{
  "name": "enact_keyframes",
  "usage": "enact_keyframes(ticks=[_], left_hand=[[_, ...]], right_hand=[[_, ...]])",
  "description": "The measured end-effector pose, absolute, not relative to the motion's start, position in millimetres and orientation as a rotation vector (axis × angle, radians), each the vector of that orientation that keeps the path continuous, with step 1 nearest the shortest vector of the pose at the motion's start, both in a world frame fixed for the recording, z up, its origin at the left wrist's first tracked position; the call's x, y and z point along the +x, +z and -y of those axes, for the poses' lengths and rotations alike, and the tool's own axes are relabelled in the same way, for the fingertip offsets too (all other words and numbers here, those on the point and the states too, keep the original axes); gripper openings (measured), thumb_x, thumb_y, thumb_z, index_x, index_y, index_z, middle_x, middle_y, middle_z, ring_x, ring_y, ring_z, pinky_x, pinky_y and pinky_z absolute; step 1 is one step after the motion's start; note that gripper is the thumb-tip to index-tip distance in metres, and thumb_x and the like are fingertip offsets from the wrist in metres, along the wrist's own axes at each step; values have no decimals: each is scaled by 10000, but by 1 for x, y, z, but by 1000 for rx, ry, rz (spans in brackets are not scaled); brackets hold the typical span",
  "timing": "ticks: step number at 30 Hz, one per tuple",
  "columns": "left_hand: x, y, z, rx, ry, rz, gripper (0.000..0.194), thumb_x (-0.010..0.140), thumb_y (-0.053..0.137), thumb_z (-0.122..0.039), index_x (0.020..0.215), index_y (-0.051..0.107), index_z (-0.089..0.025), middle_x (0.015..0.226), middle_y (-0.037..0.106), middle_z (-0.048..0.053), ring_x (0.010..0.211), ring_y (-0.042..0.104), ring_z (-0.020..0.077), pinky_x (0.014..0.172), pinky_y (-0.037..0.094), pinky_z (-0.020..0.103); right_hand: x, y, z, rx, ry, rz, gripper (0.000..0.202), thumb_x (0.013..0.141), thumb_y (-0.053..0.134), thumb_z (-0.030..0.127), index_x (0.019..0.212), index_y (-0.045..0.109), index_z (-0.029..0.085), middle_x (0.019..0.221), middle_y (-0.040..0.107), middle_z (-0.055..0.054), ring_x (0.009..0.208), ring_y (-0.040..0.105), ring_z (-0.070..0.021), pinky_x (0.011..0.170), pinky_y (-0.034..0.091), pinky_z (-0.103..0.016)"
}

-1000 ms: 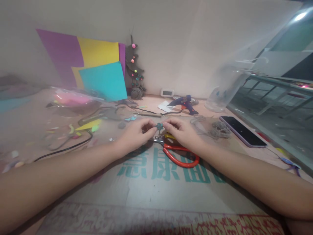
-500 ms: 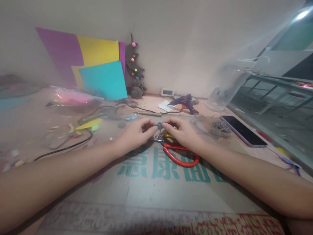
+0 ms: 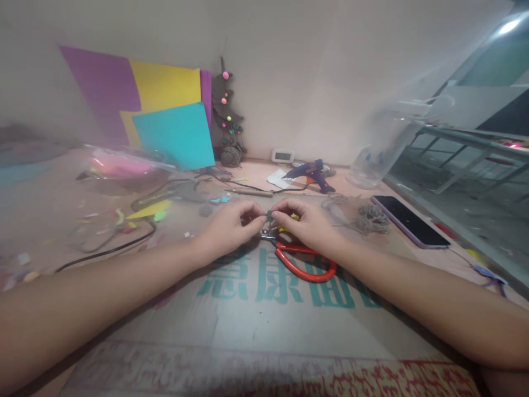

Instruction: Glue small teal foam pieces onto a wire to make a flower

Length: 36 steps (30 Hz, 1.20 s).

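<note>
Between the fingertips of both hands is a small dark green piece point(image 3: 269, 215), too small to name its kind. My left hand point(image 3: 237, 223) pinches it from the left with thumb and forefinger. From the other side, my right hand point(image 3: 305, 220) grips it the same way. Under the hands lie red-handled scissors point(image 3: 306, 274), their blades partly covered by my left hand. A bit of something yellow point(image 3: 285, 228) shows beneath my right fingers. The surface is a cardboard sheet point(image 3: 248, 325) with green printed characters.
To the right are a tangle of grey-brown cord point(image 3: 372, 219) and a phone point(image 3: 409, 221). A glue gun point(image 3: 312, 173) stands behind, near a small white digital display point(image 3: 283, 156). Coloured sheets point(image 3: 176, 135) lean on the wall beside a pompom-dotted tree point(image 3: 227, 110). A black cable point(image 3: 111, 251) and scraps lie left.
The small green piece sits slightly lower and is more covered by the fingertips. Both hands otherwise keep nearly the same place.
</note>
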<state>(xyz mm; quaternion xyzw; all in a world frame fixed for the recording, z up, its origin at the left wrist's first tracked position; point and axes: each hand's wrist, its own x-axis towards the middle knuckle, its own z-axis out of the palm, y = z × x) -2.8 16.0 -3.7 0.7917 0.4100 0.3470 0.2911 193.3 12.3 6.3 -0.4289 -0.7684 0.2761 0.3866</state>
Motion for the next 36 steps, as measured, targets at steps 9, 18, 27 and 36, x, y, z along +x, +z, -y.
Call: enact_keyframes(ticks=[9,18,27,36], left_hand=[[-4,-4,-18,2130,916,-1120,202,877,530,-340,798,615,-174,750,659,11,715,609,167,663,450,284],[-5,-5,-17,2160,911,-1146,231,882,527,-366,792,620,-175,761,662,13,738,613,174,681,454,289],[-3,-4,-17,2144,919,-1115,220,883,525,-350,775,608,-177,739,658,11,714,606,164,665,457,271],[-3,-4,-18,2104,921,-1099,192,880,528,-326,780,604,-181,738,668,11,694,615,156,653,468,265]], right_hand=[[193,7,-13,-1094,745,1952,156,844,610,309,845,669,165,792,703,-20,719,628,-142,656,480,-255],[194,7,-12,-1110,747,1956,178,870,589,318,837,664,160,780,696,-21,702,614,-136,638,469,-251],[194,8,-12,-1105,731,1969,201,894,560,325,812,654,168,750,669,-12,694,588,-138,639,459,-257],[196,4,-14,-1055,803,1929,240,925,523,374,830,618,176,726,593,6,686,552,-132,637,439,-259]])
